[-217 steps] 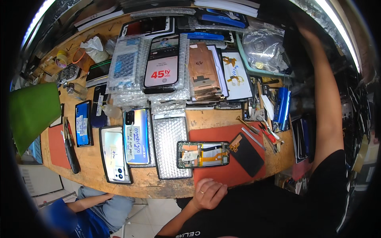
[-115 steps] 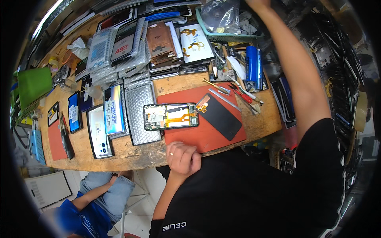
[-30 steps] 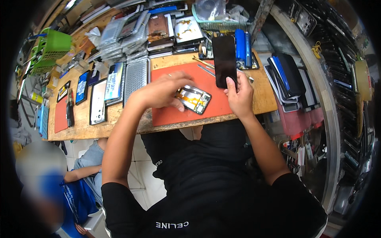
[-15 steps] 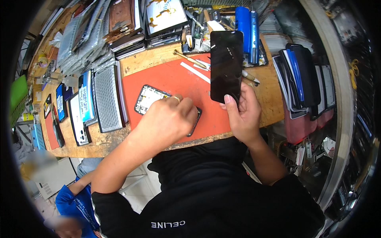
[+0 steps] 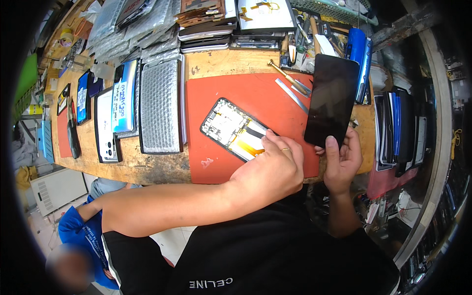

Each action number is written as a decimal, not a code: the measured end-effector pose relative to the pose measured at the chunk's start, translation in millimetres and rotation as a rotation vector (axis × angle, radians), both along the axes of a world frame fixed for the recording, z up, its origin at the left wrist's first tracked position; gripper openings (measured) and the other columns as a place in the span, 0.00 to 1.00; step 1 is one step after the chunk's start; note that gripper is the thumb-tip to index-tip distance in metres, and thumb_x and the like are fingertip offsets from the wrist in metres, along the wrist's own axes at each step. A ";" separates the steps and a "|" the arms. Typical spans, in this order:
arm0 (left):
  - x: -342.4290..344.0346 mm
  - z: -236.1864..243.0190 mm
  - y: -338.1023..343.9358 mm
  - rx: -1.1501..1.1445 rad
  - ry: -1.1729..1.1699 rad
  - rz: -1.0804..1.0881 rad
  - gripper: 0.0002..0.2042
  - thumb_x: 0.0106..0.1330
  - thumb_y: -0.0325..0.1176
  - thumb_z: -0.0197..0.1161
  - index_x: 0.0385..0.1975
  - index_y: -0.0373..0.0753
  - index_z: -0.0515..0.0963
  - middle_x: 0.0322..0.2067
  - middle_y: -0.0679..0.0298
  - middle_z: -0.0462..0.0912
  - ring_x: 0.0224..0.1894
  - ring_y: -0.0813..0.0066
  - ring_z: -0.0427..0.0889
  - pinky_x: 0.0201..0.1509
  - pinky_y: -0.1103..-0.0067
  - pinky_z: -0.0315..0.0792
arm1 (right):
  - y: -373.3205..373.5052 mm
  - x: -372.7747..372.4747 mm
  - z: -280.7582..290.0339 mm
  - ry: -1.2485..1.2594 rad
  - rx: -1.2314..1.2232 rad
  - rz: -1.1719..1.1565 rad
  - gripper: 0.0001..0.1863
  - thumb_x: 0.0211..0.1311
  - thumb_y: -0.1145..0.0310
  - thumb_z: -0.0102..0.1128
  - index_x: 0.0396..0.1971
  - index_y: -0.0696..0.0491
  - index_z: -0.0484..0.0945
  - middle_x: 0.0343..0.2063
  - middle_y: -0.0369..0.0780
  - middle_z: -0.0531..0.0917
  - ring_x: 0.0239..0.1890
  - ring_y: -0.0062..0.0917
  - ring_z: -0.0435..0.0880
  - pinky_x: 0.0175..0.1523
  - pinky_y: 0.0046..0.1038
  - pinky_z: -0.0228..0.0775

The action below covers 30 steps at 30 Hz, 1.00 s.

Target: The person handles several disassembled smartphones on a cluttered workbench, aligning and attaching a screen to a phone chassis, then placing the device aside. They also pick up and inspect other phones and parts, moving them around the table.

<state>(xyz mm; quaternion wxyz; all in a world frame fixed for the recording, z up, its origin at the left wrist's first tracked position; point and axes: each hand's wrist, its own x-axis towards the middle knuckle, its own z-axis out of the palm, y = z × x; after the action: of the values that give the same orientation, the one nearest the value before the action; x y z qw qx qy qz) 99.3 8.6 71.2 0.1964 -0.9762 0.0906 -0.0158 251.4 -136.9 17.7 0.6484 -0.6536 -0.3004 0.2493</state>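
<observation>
An opened phone body lies slanted on the red mat, its circuit board and orange and black ribbon cables exposed. Over the lower right end of that body is my left hand. Its thumb and fingers are pinched together, and whatever is between them is hidden. My right hand grips a black phone screen by its bottom edge, thumb on the glossy face. The screen is held up at the right of the mat, apart from the phone body.
A brass-coloured screwdriver and a thin metal strip lie beyond the phone. Bubble-wrapped panels and a white phone stand at left. Stacked screens and a blue cylinder line the back. A person in blue is at lower left.
The view has shifted, so the bench appears farther right. My left hand has moved off the phone's middle to its lower end, uncovering the ribbon cables. My right hand still holds the screen.
</observation>
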 end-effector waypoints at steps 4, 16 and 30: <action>-1.2 -3.1 5.5 -0.052 -0.075 -0.008 0.14 0.59 0.31 0.63 0.34 0.24 0.87 0.34 0.44 0.85 0.36 0.57 0.90 0.31 0.77 0.79 | 3.6 0.1 -0.1 -0.022 -0.035 -0.031 0.16 0.80 0.75 0.56 0.61 0.64 0.72 0.44 0.40 0.85 0.38 0.15 0.83 0.43 0.20 0.81; -3.2 -13.8 6.5 0.003 -0.161 -0.046 0.14 0.60 0.33 0.62 0.32 0.28 0.88 0.31 0.47 0.85 0.33 0.60 0.89 0.31 0.74 0.80 | -0.4 2.8 -6.6 -0.035 -0.027 -0.072 0.16 0.80 0.75 0.55 0.61 0.64 0.72 0.45 0.39 0.85 0.36 0.14 0.83 0.41 0.18 0.79; -0.5 -45.5 24.3 -0.736 -0.435 0.285 0.10 0.58 0.36 0.72 0.35 0.39 0.82 0.33 0.62 0.80 0.43 0.61 0.81 0.45 0.68 0.71 | 4.9 16.4 -13.8 -0.093 0.097 -0.071 0.15 0.81 0.73 0.55 0.62 0.60 0.73 0.49 0.38 0.83 0.41 0.16 0.82 0.42 0.21 0.79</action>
<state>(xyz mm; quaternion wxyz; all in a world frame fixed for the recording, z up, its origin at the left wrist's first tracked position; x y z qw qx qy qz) 98.8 32.9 25.8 -0.1493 -0.9578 -0.0998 -0.2245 267.8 -132.0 3.9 0.6732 -0.6425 -0.3186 0.1805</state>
